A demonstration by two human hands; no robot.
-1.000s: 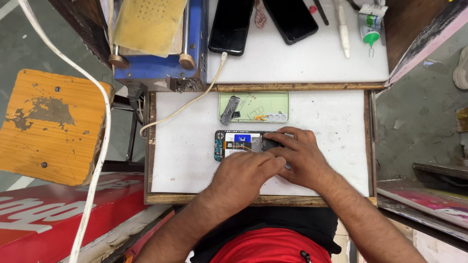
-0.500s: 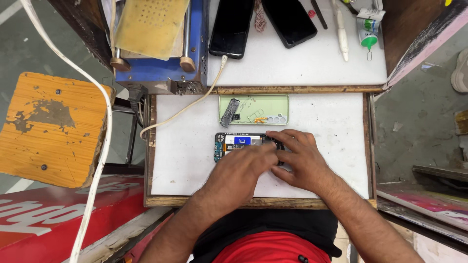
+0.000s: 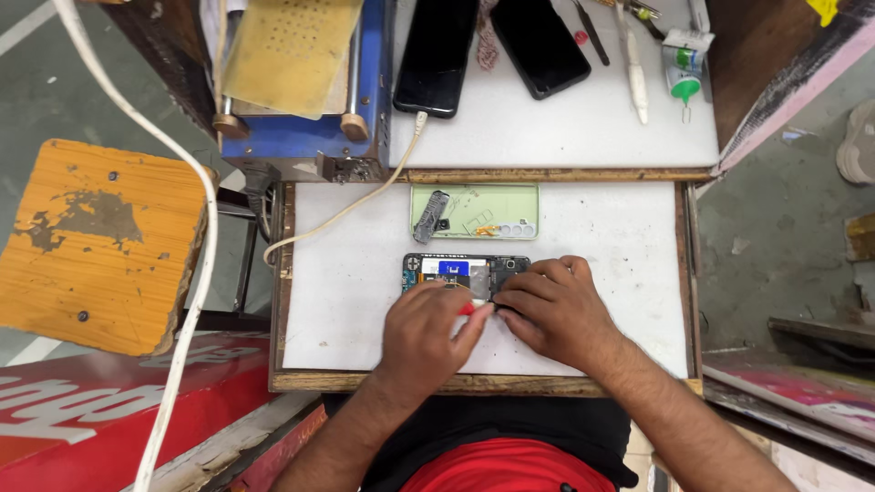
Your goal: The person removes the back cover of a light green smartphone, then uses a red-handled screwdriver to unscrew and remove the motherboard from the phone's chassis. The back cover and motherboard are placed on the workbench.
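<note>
White bench [image 3: 346, 301] under both hands, wooden-edged, w/ a raised white shelf [image 3: 565, 137] beyond the fingertips. Blue machine [image 3: 301, 137] w/ yellowish pad up past the left hand, far side; white cable [image 3: 337, 214] trailing from it twd a black phone [image 3: 437, 50], second black phone [image 3: 540, 41] beside. Orange stool top [image 3: 96, 241] well out to the left of the left hand.

Green back cover [image 3: 474, 211] just beyond the fingertips, inside up, small parts lying in it. Opened phone [image 3: 456, 271] directly under the fingertips of both hands, board and blue part exposed, lying flat.

Right hand [image 3: 556, 310] curled down, fingertips pressing on the phone's right end, steadying; not gripping anything visible. Left hand [image 3: 424, 333] closed around a small red-handled tool [image 3: 467, 309], tip aimed at the phone's middle, near the right thumb.

Step in hand, by the look: working inside the open phone – prob. a screw or connector near centre; tip itself hidden. Next move likely needs steady hold from right hand, fine light pressure from left, no slipping onto the board.
</note>
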